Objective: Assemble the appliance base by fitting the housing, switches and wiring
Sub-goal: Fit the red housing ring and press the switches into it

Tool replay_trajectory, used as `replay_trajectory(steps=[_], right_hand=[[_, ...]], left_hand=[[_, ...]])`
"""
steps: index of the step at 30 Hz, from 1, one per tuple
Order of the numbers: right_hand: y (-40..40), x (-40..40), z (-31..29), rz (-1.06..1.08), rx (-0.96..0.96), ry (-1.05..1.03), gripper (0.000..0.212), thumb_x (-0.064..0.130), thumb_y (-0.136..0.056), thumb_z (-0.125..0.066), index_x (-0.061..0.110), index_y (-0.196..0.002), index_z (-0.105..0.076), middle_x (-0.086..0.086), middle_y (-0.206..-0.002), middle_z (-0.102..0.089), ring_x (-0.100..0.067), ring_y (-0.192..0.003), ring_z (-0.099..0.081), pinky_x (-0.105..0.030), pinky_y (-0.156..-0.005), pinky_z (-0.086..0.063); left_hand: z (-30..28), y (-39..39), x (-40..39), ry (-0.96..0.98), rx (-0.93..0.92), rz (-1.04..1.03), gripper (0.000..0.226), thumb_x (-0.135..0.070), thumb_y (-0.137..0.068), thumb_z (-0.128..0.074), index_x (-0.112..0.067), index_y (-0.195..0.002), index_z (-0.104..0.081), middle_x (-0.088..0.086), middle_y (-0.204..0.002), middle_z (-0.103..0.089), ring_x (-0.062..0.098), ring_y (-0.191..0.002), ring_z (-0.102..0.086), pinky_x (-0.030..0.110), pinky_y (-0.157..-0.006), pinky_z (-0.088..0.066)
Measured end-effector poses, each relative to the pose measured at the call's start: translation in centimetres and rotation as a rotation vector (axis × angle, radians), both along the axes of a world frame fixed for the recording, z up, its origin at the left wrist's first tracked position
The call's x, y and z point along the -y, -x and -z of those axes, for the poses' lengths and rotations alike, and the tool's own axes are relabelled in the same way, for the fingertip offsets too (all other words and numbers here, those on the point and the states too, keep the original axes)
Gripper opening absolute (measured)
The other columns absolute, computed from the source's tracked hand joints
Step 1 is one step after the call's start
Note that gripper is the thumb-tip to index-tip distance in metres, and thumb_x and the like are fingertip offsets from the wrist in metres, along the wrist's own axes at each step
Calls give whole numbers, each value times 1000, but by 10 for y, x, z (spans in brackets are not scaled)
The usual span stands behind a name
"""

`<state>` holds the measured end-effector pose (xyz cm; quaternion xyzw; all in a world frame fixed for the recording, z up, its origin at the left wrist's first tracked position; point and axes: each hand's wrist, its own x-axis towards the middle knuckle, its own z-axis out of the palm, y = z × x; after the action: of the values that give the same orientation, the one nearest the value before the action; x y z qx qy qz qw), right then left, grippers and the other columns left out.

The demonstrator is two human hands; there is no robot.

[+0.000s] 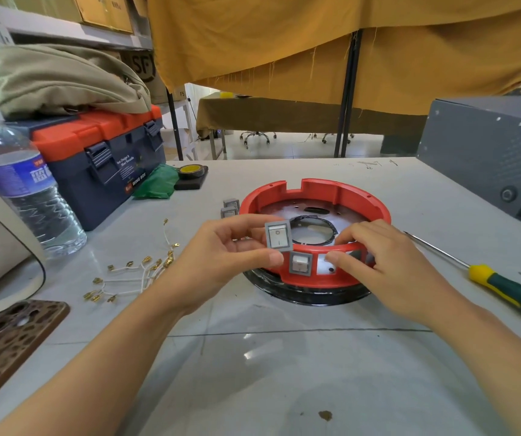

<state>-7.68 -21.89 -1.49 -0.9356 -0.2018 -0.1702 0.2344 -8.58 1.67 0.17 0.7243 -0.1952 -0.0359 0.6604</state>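
A round red housing (359,199) sits on a black base ring (309,297) at the table's middle. One grey rocker switch (300,263) is seated in the housing's front wall, with empty cut-outs to its right. My left hand (221,256) holds a second grey rocker switch (278,234) between thumb and fingers, just above the front wall. My right hand (385,262) grips the housing's front rim, thumb on the wall by an empty cut-out. Two more switches (230,207) lie left of the housing. White wires with brass terminals (133,275) lie to the left.
A yellow-and-green screwdriver (510,291) lies at the right. A grey metal box (488,152) stands at the back right. A toolbox (101,158), water bottle (23,187), tape roll (191,172) and green bag (155,184) stand at the left. A phone (7,344) lies near left.
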Motion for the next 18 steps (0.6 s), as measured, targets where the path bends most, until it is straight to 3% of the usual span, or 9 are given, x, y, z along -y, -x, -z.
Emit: replay_trajectory(steps=[6, 10, 15, 18], right_hand=[[2, 3, -2, -28, 11, -54, 30, 50, -82, -50, 25, -95, -59, 26, -86, -46, 14, -87, -44, -17, -71, -29], [1, 8, -4, -50, -15, -8, 17, 37, -88, -56, 27, -101, -61, 32, -90, -43, 16, -95, -40, -19, -82, -31], [1, 6, -4, -69, 5, -30, 16, 30, -90, -58, 26, -104, -64, 30, -88, -47, 20, -94, -40, -18, -84, -28], [3, 3, -3, -77, 50, -36, 16, 29, -91, -58, 25, -104, -66, 18, -93, -58, 8, -88, -43, -20, -88, -25]], left_hand=[[0, 1, -2, -48, 46, -61, 37, -31, -66, -73, -21, -101, -68, 5, -87, -75, 17, -78, -72, 17, -66, -54], [3, 2, -3, -85, 118, -119, 44, -38, -65, -73, -19, -104, -65, 4, -88, -74, 19, -79, -71, 23, -70, -57], [6, 9, 6, -313, 417, -191, 38, -38, -72, -71, -22, -104, -59, -11, -93, -68, 12, -83, -65, 18, -72, -54], [7, 14, 12, -451, 596, -193, 34, -37, -75, -73, -25, -103, -58, -19, -92, -66, 1, -88, -62, 7, -75, -46]])
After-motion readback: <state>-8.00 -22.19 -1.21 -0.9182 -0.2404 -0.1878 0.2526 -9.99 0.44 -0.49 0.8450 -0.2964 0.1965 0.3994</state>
